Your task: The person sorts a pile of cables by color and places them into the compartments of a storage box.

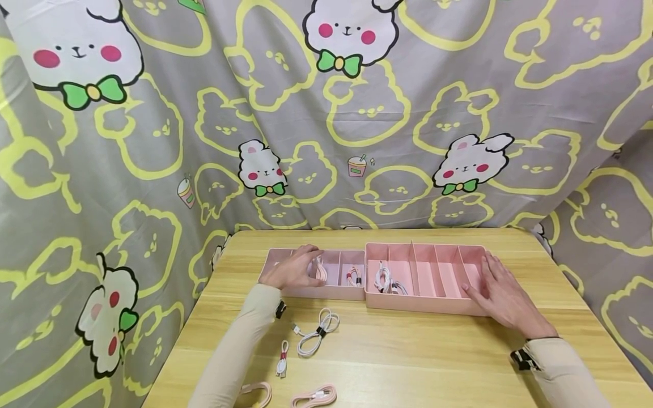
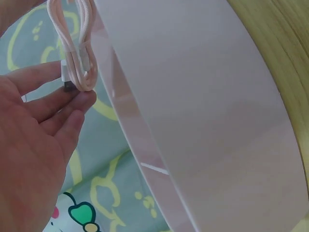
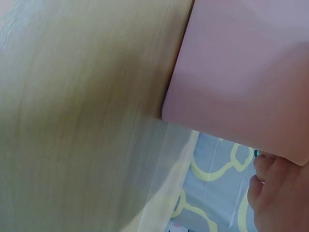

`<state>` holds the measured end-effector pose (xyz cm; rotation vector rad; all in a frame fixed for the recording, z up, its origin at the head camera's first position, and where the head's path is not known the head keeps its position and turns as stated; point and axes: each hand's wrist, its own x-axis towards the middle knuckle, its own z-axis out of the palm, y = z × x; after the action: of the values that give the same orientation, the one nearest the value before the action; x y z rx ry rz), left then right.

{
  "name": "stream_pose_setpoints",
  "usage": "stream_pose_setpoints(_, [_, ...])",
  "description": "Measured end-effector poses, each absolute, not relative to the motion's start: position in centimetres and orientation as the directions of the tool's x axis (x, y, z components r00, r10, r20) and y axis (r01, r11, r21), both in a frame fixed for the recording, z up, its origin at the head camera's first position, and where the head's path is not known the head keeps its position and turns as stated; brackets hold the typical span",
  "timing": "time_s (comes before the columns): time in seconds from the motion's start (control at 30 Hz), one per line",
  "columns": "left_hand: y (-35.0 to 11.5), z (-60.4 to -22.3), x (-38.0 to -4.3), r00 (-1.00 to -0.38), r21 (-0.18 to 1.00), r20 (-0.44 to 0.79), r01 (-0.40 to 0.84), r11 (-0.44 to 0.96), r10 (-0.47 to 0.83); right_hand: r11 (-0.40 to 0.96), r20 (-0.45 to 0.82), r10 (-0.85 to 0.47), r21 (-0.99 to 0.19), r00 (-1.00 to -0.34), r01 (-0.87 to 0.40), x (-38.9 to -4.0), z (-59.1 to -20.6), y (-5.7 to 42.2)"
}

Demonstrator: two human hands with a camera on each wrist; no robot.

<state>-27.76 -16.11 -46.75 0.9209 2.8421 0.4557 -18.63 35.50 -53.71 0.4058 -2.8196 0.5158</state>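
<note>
My left hand (image 1: 293,271) is over the lilac divided box (image 1: 316,292). It holds a coiled pale pink cable (image 2: 82,58), and in the left wrist view its fingertips touch the lower loop near a connector. My right hand (image 1: 502,289) grips the right end of the pink divided box (image 1: 428,303), thumb at the front wall and fingers along the end wall. Bundled white cables (image 1: 382,277) lie in the pink box's left compartments. A pink cable with a red tie (image 1: 353,276) is in the lilac box's right compartment.
On the wooden table (image 1: 408,362) in front lie a white cable with a black tie (image 1: 320,331), a short white cable with a red tie (image 1: 283,358), a coiled pink cable (image 1: 313,396) and another pink cable (image 1: 262,391). A patterned curtain (image 1: 357,141) hangs behind.
</note>
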Motion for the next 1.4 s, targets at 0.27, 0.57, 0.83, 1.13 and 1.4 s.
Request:
stream_pose_setpoints(0.27, [-16.1,-47.1,-27.9,-0.801,0.328,-0.021,0.560,0.761,0.598,0.899,0.286,-0.223,-0.309,-0.932,-0.310,-18.6,-53.7,35.6])
stream_pose_setpoints(0.57, [-16.2,-47.7,-27.9,-0.794,0.341,-0.005,0.570,0.747,0.608,0.898,0.280,-0.221,-0.315,-0.934,-0.307,-18.5,-53.8,35.4])
stream_pose_setpoints(0.83, [-16.6,-47.8,-27.8,-0.803,0.342,0.010,0.563,0.752,0.596,0.895,0.274,-0.231,-0.317,-0.934,-0.315,-18.6,-53.7,35.5])
stream_pose_setpoints(1.13, [-17.5,-47.5,-27.4,-0.809,0.337,0.035,0.563,0.755,0.587,0.896,0.265,-0.222,-0.324,-0.938,-0.304,-18.7,-53.3,35.4])
stream_pose_setpoints(1.4, [-18.8,-47.7,-26.0,-0.781,0.303,0.137,0.618,0.725,0.609,0.895,0.273,-0.234,-0.315,-0.933,-0.317,-18.6,-53.5,35.5])
